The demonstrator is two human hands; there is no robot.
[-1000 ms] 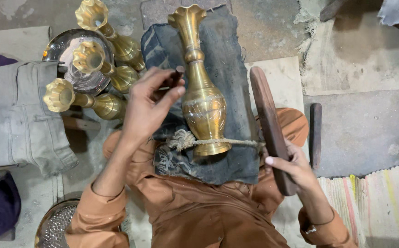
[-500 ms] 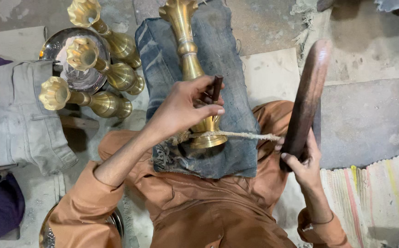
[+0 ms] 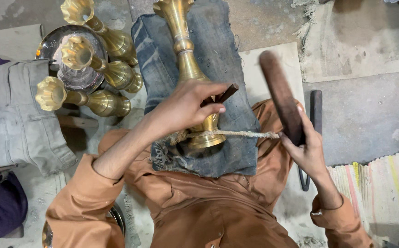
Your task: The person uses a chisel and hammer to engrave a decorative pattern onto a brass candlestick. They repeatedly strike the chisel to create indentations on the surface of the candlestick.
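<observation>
The brass vase [image 3: 188, 69] is laid on a denim cloth [image 3: 236, 92] across the lap. A small dark tool [image 3: 222, 95] is pinched by the left hand [image 3: 185, 108] against the vase body. A wooden mallet [image 3: 282, 98] is gripped in the closed right hand [image 3: 307, 151].

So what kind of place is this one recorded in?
Most likely a small floor-level metal craft workshop. The person sits on rough ground with a brass vase laid on denim cloth over the lap, more brass vases lie alongside, and the right hand grips a dark wooden mallet.
</observation>
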